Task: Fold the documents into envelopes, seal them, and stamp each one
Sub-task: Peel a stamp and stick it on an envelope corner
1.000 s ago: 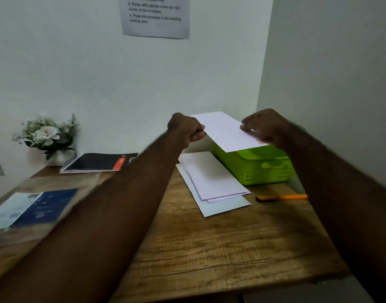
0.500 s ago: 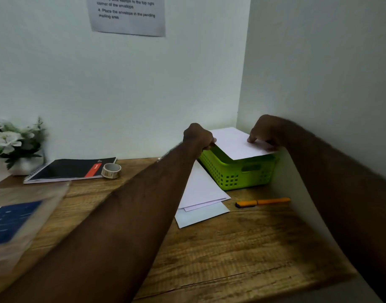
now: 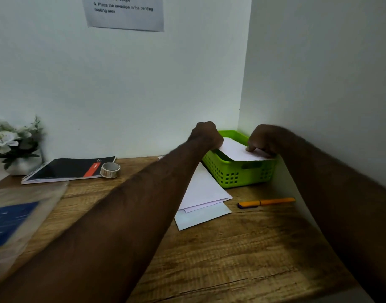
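Nearest, the table [image 3: 231,248] lies bare from its front edge up toward both hands. Closer to the viewer than the right hand [image 3: 263,138], a pen [image 3: 266,202] lies near the side wall [image 3: 318,84]. Papers [image 3: 203,193] are stacked partly under the left forearm. The left hand [image 3: 206,135] grips the left end of the envelope [image 3: 235,150] with curled fingers, and the right pinches its right end. The envelope sits between the hands, slanted across the rim of the basket [image 3: 238,173] below them. The basket fills the corner, with walls tight behind it and to the right hand's right. Far left of the left hand are tape [image 3: 110,170] and a notebook [image 3: 65,169].
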### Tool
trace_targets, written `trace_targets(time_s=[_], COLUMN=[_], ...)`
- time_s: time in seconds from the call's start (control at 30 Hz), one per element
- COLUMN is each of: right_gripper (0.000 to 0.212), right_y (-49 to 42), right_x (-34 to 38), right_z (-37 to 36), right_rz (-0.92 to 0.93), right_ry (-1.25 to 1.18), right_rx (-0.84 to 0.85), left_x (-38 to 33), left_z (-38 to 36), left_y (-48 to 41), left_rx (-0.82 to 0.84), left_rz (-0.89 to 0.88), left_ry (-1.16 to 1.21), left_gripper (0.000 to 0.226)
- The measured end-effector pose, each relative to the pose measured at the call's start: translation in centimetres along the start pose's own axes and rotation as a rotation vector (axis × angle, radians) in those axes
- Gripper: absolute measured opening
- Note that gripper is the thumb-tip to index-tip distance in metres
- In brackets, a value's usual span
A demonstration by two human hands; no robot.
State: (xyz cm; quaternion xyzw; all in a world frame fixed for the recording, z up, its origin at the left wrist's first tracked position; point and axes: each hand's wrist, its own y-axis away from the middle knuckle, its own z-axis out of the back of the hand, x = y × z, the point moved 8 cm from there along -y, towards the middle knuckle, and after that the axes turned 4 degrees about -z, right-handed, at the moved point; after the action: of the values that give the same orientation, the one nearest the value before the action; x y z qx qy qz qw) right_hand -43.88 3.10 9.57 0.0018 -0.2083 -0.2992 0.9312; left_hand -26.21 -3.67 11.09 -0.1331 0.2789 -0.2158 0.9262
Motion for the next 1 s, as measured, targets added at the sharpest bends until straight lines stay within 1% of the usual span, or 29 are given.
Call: trace_targets(time_s=[0.03, 0.13, 0.27, 0.33, 0.37, 0.43, 0.5, 0.57, 0.63, 0.73, 0.77, 0.83, 0.87, 0.93, 0.97, 1.0], right_gripper=[0.018, 0.035, 0.038, 0.040, 0.041, 0.040, 0.034, 0.028, 0.026, 0.021, 0.023, 0.041, 0.039, 0.024, 0.014, 0.012], right_y=[-0.1, -1.1, -2.0, -1.9, -1.8, -1.6, -1.1, -0.6, -0.6, -0.6, -0.5, -0.7, -0.8, -0.4, -0.2, 0.1], right_x=[0.1, 0.3, 0.3, 0.2, 0.3, 0.5, 0.6, 0.7, 0.6, 0.9, 0.9, 1.0, 1.2, 2.1, 2.7, 3.1], right_z=[-0.3, -1.5, -1.7, -2.0, -2.0, -1.8, -1.7, -1.6, -1.5, -1.4, -1.5, -1.3, -0.9, 0.3, 0.5, 0.6], right_rz=[-0.010, -0.020, -0.024, -0.045, -0.046, -0.038, -0.037, -0.044, -0.049, -0.007, 0.015, 0.070, 0.095, 0.147, 0.166, 0.182], right_ry=[0.014, 0.023, 0.025, 0.033, 0.036, 0.049, 0.107, 0.157, 0.115, 0.089, 0.066, -0.030, -0.039, -0.040, -0.035, -0.026], right_rx=[0.021, 0.084, 0.075, 0.112, 0.113, 0.093, 0.097, 0.101, 0.084, 0.037, 0.027, -0.001, -0.036, -0.082, -0.059, -0.024], left_x=[-0.2, -0.6, -1.1, -1.2, -1.1, -1.0, -0.8, -0.4, 0.0, 0.3, 0.3, 0.3, 0.3, 0.4, 0.5, 0.5], left_z=[-0.2, -0.6, -0.9, -1.1, -1.1, -1.1, -1.2, -1.6, -2.3, -2.4, -2.3, -2.0, -1.9, -1.9, -1.9, -1.9], left_y=[-0.1, -0.5, -0.4, -0.3, -0.3, -0.3, -0.4, -0.4, -0.5, -0.3, -0.3, -0.2, -0.1, -0.1, -0.2, -0.2], left_rx=[-0.001, 0.005, 0.006, 0.011, 0.013, 0.012, 0.019, 0.077, 0.140, 0.128, 0.109, 0.078, 0.078, 0.090, 0.096, 0.092], left_rz=[-0.016, -0.031, -0.082, -0.106, -0.111, -0.127, -0.138, -0.121, -0.093, -0.096, -0.111, -0.123, -0.117, -0.111, -0.114, -0.115], left_ry=[-0.034, -0.107, -0.200, -0.209, -0.204, -0.193, -0.175, -0.156, -0.132, -0.133, -0.142, -0.130, -0.119, -0.102, -0.094, -0.080], left_gripper=[0.031, 0.036, 0.027, 0.020, 0.020, 0.024, 0.026, 0.031, 0.032, 0.027, 0.026, 0.021, 0.020, 0.023, 0.023, 0.021])
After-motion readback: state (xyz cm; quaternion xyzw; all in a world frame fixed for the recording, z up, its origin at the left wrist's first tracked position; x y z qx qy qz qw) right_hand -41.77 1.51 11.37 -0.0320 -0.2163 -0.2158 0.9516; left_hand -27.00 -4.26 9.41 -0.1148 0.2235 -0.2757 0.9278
